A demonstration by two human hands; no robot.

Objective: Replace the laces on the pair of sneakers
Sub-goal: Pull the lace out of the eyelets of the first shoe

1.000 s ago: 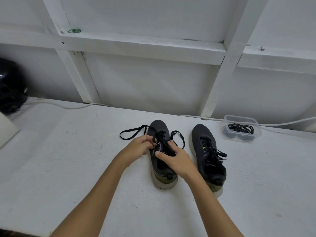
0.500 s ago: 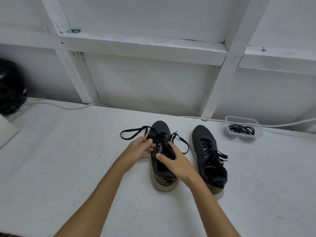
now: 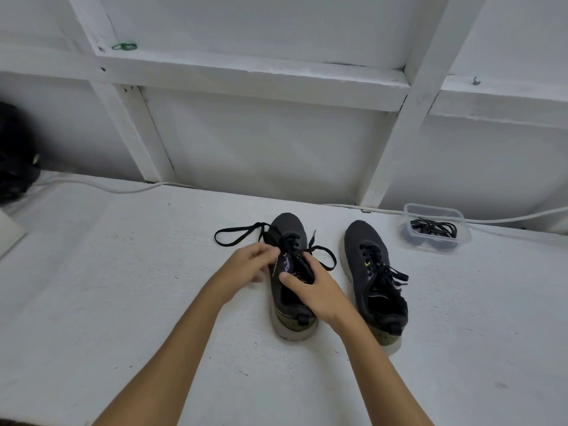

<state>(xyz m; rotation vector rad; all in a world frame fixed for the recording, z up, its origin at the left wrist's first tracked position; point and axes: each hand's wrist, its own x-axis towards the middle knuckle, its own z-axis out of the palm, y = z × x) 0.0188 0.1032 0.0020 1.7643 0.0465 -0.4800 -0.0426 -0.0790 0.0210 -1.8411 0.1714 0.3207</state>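
Two dark grey sneakers stand side by side on the white table, toes pointing away. The left sneaker (image 3: 287, 229) has a loosened black lace (image 3: 235, 236) trailing off to its left and a loop on its right. My left hand (image 3: 250, 267) pinches the lace at the sneaker's left eyelets; it is motion-blurred. My right hand (image 3: 316, 290) grips the sneaker at its tongue and opening, thumb across the top. The right sneaker (image 3: 365, 241) is laced and untouched.
A clear plastic container (image 3: 436, 210) holding black laces sits at the back right. A white cable (image 3: 104, 187) runs along the wall. A dark object (image 3: 13, 167) lies at the far left, by a pale board's corner.
My left hand has shifted slightly at the eyelets and the lace loop on the right side of the left sneaker has moved; the sneakers stay in place.
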